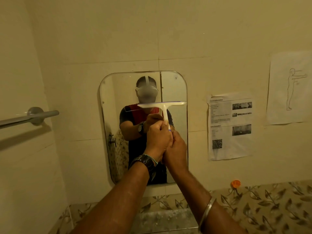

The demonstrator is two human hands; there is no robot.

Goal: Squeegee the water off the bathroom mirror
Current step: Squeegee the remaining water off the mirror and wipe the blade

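Mirror [114,102] hangs upright on the wall, straight ahead in my head view. The squeegee [162,104] is on it. Its white blade lies level across the right half of the glass, in the upper part, and the right end reaches the mirror's right edge. It seems to touch the glass, but I cannot be sure.

The left hand [157,137] has its fingers curled round the handle. The right hand [176,147] is just below, touching the left one, with fingers also curled round the handle's low end.

I judge the step in hand is a downward stroke on the right side, with the strip below the blade not yet wiped. I cannot make out water drops. The next move, I think, calls for even pressure and a level blade, drawn straight down to the bottom edge. After that the left half needs its own pass.

I count one mirror, one squeegee, two hands, one watch [145,162], one bangle [206,211], one bar [30,117], two papers [230,127] [288,88] and one orange thing [235,183].
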